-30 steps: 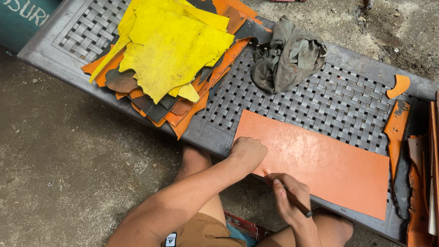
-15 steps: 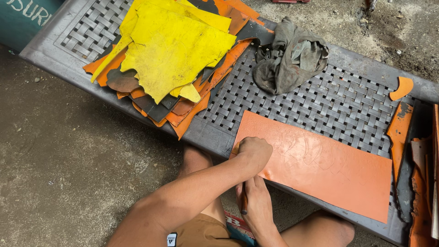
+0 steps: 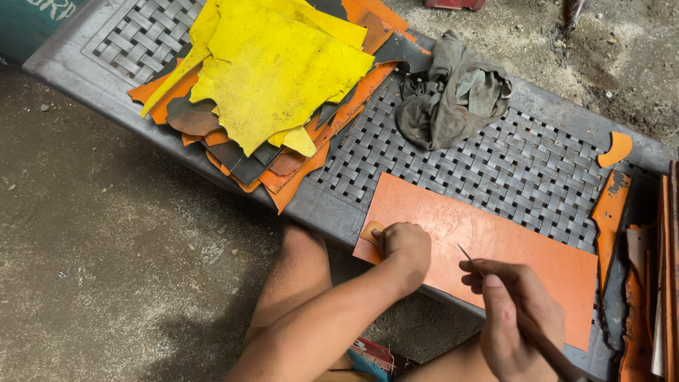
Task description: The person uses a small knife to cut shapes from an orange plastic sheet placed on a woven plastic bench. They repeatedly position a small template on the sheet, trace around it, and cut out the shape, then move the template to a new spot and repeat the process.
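A long orange leather sheet [image 3: 509,247] lies flat on the grey woven bench [image 3: 453,163]. My left hand [image 3: 404,247] presses a small tan template piece [image 3: 371,232] onto the sheet's near left corner. My right hand [image 3: 513,318] hovers over the sheet's front edge, gripping a thin pointed metal tool [image 3: 468,257] whose tip sits just above the leather, right of the left hand.
A pile of yellow, orange and dark leather pieces [image 3: 269,85] covers the bench's left end. A crumpled grey rag [image 3: 456,92] lies behind the sheet. Orange offcuts [image 3: 612,205] and stacked strips [image 3: 651,283] crowd the right end. Bare concrete floor [image 3: 106,247] spreads to the left.
My right hand went down below the bench edge by my lap, then came back up holding the thin tool over the sheet. My left hand stayed on the sheet's left corner.
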